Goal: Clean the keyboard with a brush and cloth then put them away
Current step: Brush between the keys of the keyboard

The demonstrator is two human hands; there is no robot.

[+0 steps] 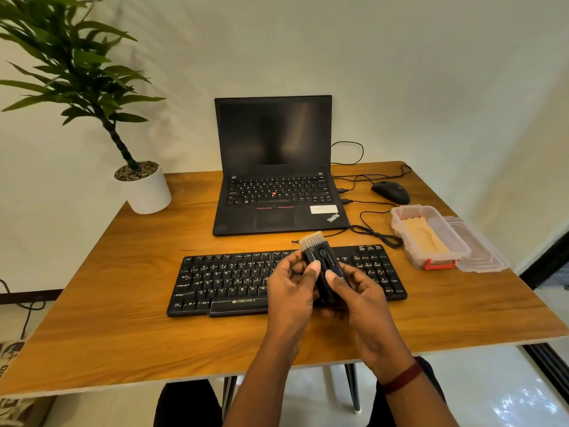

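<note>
Keyboard (228, 282) flat on desk, bristles not on it yet. Left hand (292, 294) and right hand (360, 303) both grip black brush (318, 257) above keys, bristles up (away from keys). Step looks like brush prep. Next: turn bristles down, sweep rows. Cloth (426, 238) in clear box (397, 215), right.

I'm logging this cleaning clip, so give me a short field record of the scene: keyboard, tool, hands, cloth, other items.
keyboard: black keyboard, flat on the wooden table
tool: black block-shaped brush with pale bristles, held above the keyboard
left hand: grips the brush's left side
right hand: grips its right side
cloth: beige cloth inside the open clear plastic box, lid beside it
other: open black laptop, black mouse, potted plant in white pot
</note>
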